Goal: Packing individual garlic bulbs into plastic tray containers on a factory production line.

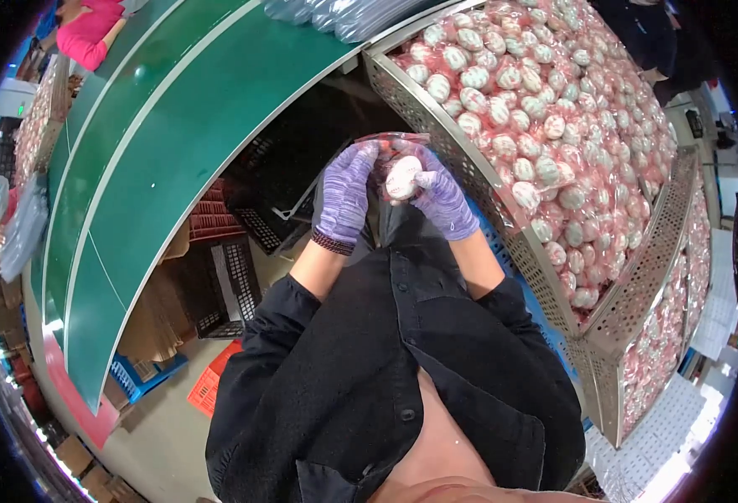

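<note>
My left hand, in a purple knitted glove, grips one side of a clear plastic bag with red print. In the bag lies a pale, round to oval item with reddish markings. My right hand, gloved alike, has its thumb and fingers on the item's right side. Both hands are raised in front of my body, between the green work surface and the metal bin. Many similar wrapped pale items fill the perforated metal bin at the right.
A green-topped table or conveyor curves along the left, with stacked clear plastic bags at its far end. Black crates, a blue crate and an orange crate stand low at left. Other people are at the upper left, left edge and upper right.
</note>
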Demonstrator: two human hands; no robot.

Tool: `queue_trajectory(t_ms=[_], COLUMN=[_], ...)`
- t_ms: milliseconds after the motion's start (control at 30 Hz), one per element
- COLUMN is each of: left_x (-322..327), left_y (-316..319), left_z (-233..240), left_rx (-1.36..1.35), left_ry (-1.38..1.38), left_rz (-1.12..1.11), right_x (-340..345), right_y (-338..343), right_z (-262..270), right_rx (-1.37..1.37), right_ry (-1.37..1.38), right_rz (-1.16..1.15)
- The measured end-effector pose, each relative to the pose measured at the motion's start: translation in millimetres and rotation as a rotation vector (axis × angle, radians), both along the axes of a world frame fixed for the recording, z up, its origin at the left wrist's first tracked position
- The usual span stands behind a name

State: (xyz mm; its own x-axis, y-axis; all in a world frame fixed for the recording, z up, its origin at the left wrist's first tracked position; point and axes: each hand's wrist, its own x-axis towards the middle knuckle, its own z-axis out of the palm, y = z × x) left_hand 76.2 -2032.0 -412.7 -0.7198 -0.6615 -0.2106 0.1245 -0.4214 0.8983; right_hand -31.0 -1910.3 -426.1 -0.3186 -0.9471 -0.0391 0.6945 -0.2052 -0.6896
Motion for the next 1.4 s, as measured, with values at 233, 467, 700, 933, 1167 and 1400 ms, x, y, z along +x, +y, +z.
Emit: queue_trajectory(t_ms=[233,467,700,933,1167,1400], left_x=[-9,1,14,20,23,22], left_y=[-11,17,3,5,7,9], left_z=[-40,1,-15,-34,-46,-58], left_rx=[0.405,-0.162,0.376,0.223,-0.056,0.028], left_ry=[0.187,0.08,0.25,-0.043,-0.152,-0.065], left_rz=[0.108,-0.184,-0.078,-0.1,-0.032,-0.023], right_x=[27,38,16,20,30,35], right_y=[-4,-9,-3,-16,-19,-17], right_z=[24,47,17,5,-8,-11], right_rx=[0.382,0.447,0.429,0.49,0.465,0.435], right_ry=[1.125,1.694,0.778,0.469,0.32,0.34], right_rz=[-0.491,-0.484,-0.521,-0.239,-0.433,-0.583])
